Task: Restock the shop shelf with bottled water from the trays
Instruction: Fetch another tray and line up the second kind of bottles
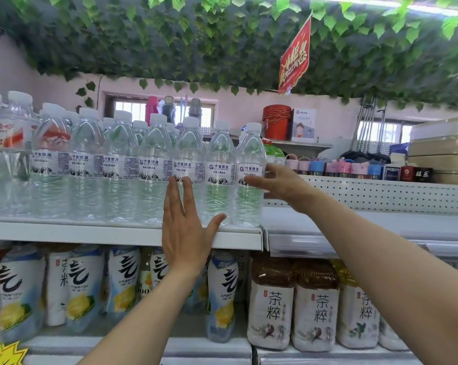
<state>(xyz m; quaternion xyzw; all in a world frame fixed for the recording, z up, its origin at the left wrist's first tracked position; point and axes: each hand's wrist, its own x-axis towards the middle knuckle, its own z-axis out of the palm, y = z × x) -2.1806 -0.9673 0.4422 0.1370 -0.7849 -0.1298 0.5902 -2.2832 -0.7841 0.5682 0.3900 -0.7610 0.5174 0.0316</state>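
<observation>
Shelf lip comes first: the white front edge of the top shelf (90,233) runs straight across and stops just right of the last bottle. There a neighbouring unit (354,222) begins, with a bare white surface in front of its perforated panel (367,193). That side gives my right arm room. Over the caps there is open air up to the hanging green leaves (222,35). The water bottles (117,175) fill the front edge shoulder to shoulder, all upright, with more caps showing in rows behind. My hands are apart. My left hand (185,227) lies flat with its fingers straight up against the third bottle from the right end. Its palm crosses the shelf lip, and its thumb spreads out to the foot of the next bottle. My right hand (278,180) holds the end bottle (249,164) at label height, thumb across the front and fingers round its right side. Each bottle is clear and full, with a white cap and wavy ribs on the lower body. The white label carries a blue mark, dark characters and a black mountain sketch. On the shelf below stand lemon drinks (122,280) under my left arm and tea bottles (314,306) under my right.
</observation>
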